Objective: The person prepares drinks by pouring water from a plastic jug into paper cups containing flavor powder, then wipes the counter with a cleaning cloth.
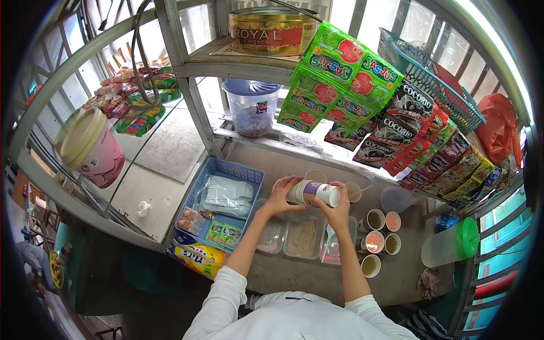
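Note:
A stack of paper cups [310,191] lies tilted on its side between both hands, above the counter. My left hand [279,196] is wrapped round the rim end at the left. Around the white base end at the right, my right hand [338,211] has its fingers closed. Below the hands sit clear plastic tubs; the middle tub [302,238] holds a brown powder, and a white spoon rests in the right tub [331,247]. Filled paper cups stand to the right, among them a cup of pink drink [374,242] and a cup of brownish drink [371,265].
A blue basket [249,164] with bagged plastic spoons stands left, beside a yellow-and-blue packet [195,258]. Sachet strips [345,79] hang overhead at right. A green-lidded pitcher [447,246] stands far right. Behind are a lidded tub [251,110] and a cookie tin [272,34].

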`<state>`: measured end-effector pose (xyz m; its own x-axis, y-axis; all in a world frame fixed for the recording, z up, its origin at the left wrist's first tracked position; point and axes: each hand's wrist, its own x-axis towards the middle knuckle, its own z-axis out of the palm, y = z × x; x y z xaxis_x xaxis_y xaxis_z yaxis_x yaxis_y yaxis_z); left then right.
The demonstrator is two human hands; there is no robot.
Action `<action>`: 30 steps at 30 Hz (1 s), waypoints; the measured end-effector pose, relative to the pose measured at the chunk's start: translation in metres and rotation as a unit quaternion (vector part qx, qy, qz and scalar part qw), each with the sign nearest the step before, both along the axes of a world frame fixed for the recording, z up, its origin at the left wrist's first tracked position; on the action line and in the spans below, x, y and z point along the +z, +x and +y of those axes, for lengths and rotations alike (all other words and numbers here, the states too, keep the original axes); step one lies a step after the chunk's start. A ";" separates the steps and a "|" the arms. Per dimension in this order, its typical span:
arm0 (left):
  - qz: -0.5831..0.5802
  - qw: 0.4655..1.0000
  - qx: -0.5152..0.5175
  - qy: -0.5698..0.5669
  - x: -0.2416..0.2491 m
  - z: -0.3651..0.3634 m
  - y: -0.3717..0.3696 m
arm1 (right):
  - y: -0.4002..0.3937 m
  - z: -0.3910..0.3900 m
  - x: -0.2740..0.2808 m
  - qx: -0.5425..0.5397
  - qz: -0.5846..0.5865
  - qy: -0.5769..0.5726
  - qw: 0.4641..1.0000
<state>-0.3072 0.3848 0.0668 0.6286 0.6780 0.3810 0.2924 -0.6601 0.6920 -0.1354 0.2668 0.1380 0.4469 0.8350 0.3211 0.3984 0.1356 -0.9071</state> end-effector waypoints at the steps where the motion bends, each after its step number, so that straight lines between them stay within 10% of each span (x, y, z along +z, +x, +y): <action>1: 0.001 1.000 -0.004 -0.009 -0.004 0.003 -0.001 | 0.000 -0.003 0.000 0.001 0.003 0.000 1.000; 30: -0.052 0.996 -0.005 -0.075 -0.021 -0.003 0.005 | -0.010 -0.020 0.031 0.053 -0.076 -0.129 0.987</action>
